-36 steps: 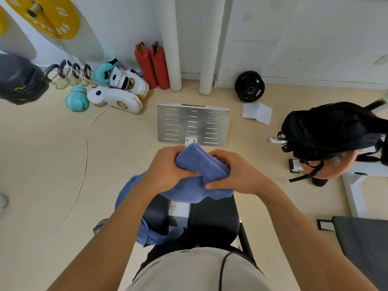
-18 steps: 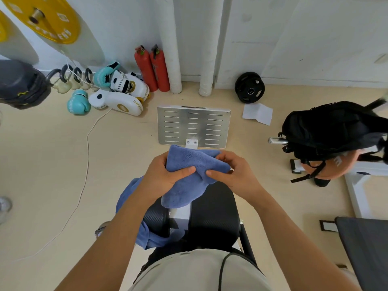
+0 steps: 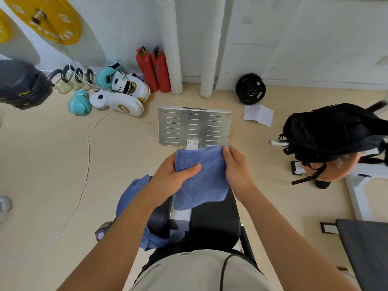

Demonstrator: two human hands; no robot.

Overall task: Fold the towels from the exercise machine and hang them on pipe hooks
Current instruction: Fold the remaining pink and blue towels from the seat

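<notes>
Blue towel [image 3: 201,177] gripped by left hand [image 3: 174,175] and right hand [image 3: 236,166], above seat pad [image 3: 214,223].

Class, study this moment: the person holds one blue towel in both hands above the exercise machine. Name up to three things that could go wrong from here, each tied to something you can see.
1. The held towel is pinched only along its upper edge by the left hand and right hand; its lower part hangs loose, so a fold may come out uneven.
2. The second towel drapes over the machine's pad edge and could slide to the floor.
3. The white cord on the floor could trip someone walking to the hooks.
</notes>
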